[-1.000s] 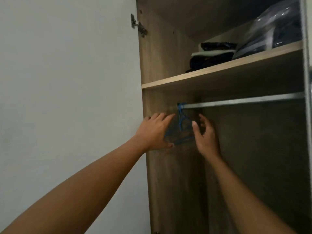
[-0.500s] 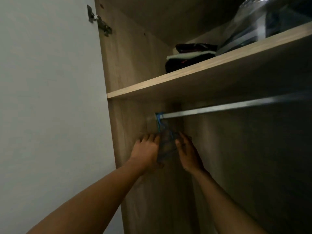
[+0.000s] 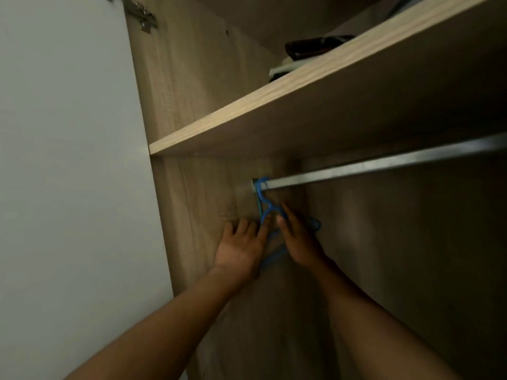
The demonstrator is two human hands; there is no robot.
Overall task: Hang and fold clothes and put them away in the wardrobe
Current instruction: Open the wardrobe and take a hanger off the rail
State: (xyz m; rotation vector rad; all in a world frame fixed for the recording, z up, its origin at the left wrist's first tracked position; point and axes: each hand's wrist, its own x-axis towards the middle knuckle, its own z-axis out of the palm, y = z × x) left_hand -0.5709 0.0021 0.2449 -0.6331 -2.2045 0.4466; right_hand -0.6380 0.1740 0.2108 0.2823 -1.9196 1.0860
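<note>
A thin blue hanger hooks over the metal rail, tilted.

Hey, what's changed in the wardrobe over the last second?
The left hand and right hand closed in on the hanger; the left now touches it, the right seems to grip it. The hanger stays hooked on the rail.

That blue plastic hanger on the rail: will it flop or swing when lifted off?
The thin blue plastic hanger looks rigid, so it should keep its shape. Its slim open frame suggests little weight. It hangs only by its hook on the smooth metal rail, so a push would probably swing or slide it.
</note>
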